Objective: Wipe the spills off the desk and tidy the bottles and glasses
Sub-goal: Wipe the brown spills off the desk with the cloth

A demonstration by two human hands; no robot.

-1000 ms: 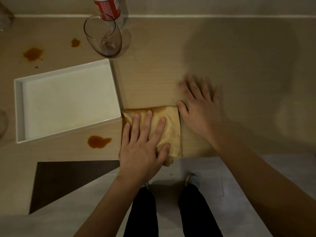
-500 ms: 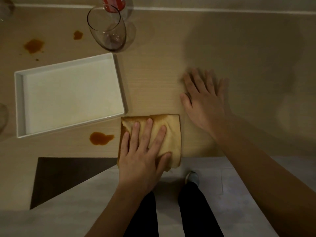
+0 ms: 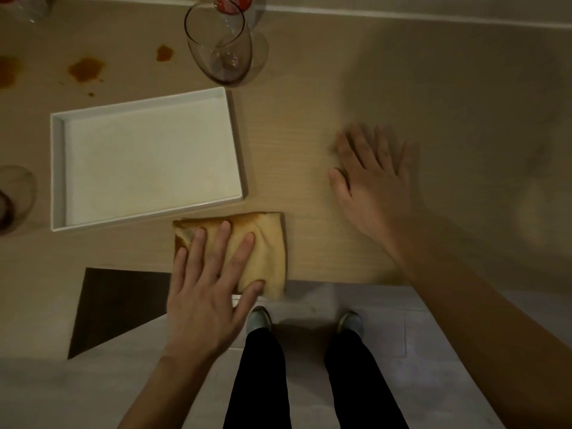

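Since a second ago the cloth (image 3: 247, 243) has slid left along the near edge of the tabletop (image 3: 309, 144), from beside the tray's corner to just under the tray (image 3: 148, 159), and the spill that lay near that edge now shows nowhere; the cloth covers its place. The left hand (image 3: 210, 283) presses flat on the cloth with fingers straight and spread, its palm over the table edge. The right hand (image 3: 374, 181) still lies flat and spread on bare wood, well apart from the cloth, and is a little blurred. The cloth's near corner hangs past the edge. To the right of the tray the wood lies open as far as the back wall strip. Three spills (image 3: 86, 69) stay behind the tray at far left, one cut by the frame. A glass (image 3: 221, 48) stands behind the tray's far corner, with a red-labelled bottle (image 3: 229, 1) behind it cut off at the top. Another glass (image 3: 12, 196) is cut off at the left edge.
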